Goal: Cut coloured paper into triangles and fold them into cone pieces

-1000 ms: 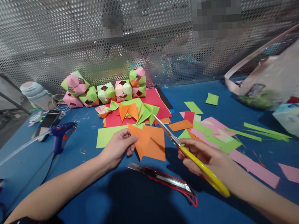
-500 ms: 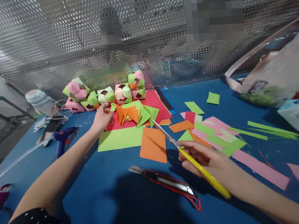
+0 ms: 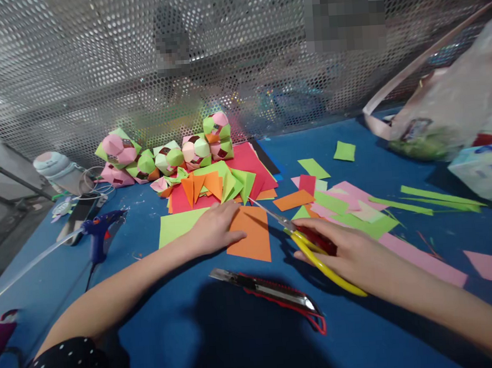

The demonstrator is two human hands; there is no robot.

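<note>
Pressing orange paper [image 3: 251,236], left hand [image 3: 216,227]; right hand [image 3: 350,252] gripping scissors [image 3: 303,239].

Surface: a blue surface [image 3: 189,343] is backed by a perforated metal screen [image 3: 97,65].
Near edge: a red-handled utility knife [image 3: 273,293] is laid flat.
Left: a blue glue gun [image 3: 101,229] is seen.
Back: folded pink-and-green paper cubes [image 3: 169,152] are lined against the screen.
Right: a clear plastic bag [image 3: 446,116] is set beside pink and green paper strips [image 3: 425,259].

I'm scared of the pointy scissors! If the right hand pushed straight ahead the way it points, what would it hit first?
Probably the orange paper: the right hand aims the scissors up-left across its top edge, near the left hand. Depth is hard to judge.
</note>
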